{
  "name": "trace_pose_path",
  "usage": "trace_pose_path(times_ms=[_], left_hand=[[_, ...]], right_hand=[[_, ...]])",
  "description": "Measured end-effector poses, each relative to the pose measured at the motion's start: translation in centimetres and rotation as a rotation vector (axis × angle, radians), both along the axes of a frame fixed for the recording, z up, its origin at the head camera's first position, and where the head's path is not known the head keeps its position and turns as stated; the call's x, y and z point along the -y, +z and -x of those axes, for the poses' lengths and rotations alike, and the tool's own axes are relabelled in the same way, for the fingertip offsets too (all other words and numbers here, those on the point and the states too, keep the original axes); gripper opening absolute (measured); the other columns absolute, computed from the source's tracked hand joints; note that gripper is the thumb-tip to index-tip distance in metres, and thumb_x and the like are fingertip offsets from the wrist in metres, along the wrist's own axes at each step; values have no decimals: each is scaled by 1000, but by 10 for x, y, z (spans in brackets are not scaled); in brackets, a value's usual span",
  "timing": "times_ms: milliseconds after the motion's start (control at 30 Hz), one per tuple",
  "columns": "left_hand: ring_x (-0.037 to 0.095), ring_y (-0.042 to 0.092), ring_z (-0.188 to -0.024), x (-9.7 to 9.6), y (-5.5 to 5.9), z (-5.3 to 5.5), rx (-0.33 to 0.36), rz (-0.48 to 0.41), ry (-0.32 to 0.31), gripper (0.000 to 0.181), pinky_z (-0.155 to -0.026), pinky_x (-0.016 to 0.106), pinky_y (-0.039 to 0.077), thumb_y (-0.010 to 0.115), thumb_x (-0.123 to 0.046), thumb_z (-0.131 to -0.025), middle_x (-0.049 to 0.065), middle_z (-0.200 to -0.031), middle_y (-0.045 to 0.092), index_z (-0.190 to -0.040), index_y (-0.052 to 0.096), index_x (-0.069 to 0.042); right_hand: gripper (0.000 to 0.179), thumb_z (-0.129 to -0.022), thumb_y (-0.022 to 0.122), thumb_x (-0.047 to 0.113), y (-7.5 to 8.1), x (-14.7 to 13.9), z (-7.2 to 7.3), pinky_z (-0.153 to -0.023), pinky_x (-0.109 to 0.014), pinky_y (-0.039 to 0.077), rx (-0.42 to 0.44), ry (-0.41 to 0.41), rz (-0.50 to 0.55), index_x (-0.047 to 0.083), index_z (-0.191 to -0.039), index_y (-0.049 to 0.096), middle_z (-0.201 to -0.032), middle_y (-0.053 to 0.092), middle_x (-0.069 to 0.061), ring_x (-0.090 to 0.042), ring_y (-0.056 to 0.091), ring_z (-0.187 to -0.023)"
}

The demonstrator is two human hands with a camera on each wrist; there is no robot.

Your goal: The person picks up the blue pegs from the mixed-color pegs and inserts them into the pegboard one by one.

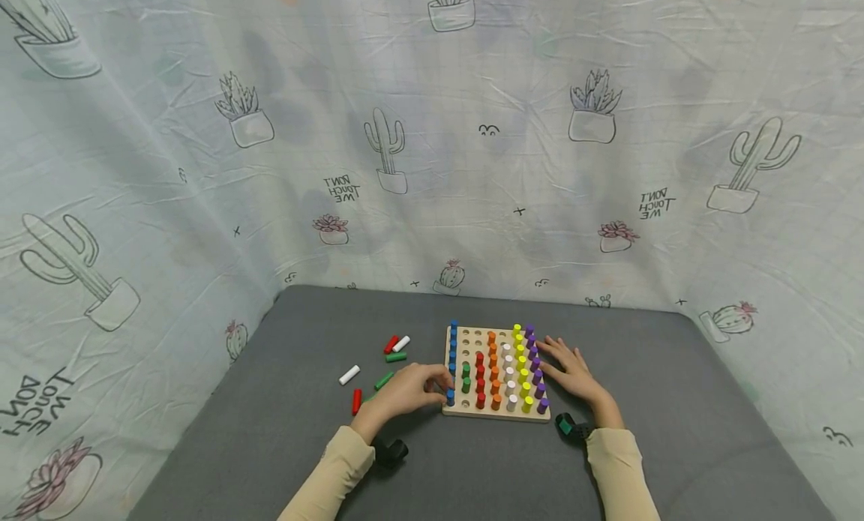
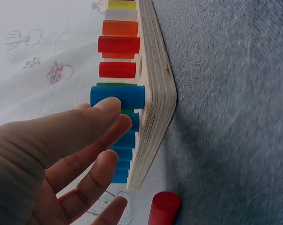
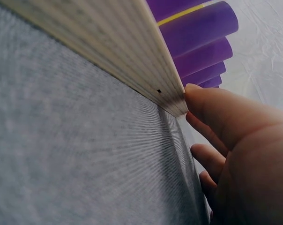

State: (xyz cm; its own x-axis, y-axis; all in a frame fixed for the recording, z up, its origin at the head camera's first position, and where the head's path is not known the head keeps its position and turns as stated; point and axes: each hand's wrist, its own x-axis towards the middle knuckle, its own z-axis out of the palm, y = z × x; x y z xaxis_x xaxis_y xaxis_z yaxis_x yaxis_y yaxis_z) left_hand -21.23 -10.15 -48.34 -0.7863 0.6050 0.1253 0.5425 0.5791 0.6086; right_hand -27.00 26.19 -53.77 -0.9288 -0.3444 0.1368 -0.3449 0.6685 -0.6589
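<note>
A wooden pegboard lies on the grey table with columns of blue, green, red, orange, white, yellow and purple pegs. At its near left corner my left hand pinches a blue peg between thumb and index finger; the peg stands at the board, and its lower end is hard to see. The left hand's other fingers are loosely bent beside the blue column. My right hand rests at the board's right edge, fingers spread and thumb touching the side beside the purple pegs.
Left of the board lie loose pegs: a white peg, a red peg, a green peg and several more farther back. Some holes in the green and red columns show bare. A patterned curtain hangs behind the table.
</note>
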Motion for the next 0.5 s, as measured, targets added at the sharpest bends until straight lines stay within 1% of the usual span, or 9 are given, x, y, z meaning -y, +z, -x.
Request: trace_pose_path(times_ms=[67,233,400,500], left_hand=[[1,55,-73,3,1,1,8,-2,6,17,-61,19,46,71,-21,-82,-10,-91,65,-98,64,-21],[3,54,-70,11,1,6,-5,-9,22,16,-59,19,46,72,-21,-82,-7,-91,65,-96,64,-20],[6,55,-75,18,1,15,-2,-10,36,16,-63,21,47,70,-19,-83,-7,-94,64,-99,65,-18],[8,55,-78,23,1,20,-2,-8,40,16,-66,23,47,69,-18,-84,-8,-95,64,-100,65,-17]], right_hand=[[54,-93,53,31,-1,0,-1,-106,-63,-4,-3,1,-4,6,-139,41,-147,25,-26,-47,11,-137],[53,-94,53,30,0,1,-1,-106,-63,-3,-11,9,0,6,-139,41,-147,26,-26,-47,12,-136],[52,-94,54,28,2,0,1,-106,-64,-2,-27,17,4,5,-138,42,-146,26,-27,-48,12,-136],[52,-94,53,29,2,0,3,-105,-64,-3,-21,29,-3,4,-139,42,-147,26,-27,-48,11,-136]])
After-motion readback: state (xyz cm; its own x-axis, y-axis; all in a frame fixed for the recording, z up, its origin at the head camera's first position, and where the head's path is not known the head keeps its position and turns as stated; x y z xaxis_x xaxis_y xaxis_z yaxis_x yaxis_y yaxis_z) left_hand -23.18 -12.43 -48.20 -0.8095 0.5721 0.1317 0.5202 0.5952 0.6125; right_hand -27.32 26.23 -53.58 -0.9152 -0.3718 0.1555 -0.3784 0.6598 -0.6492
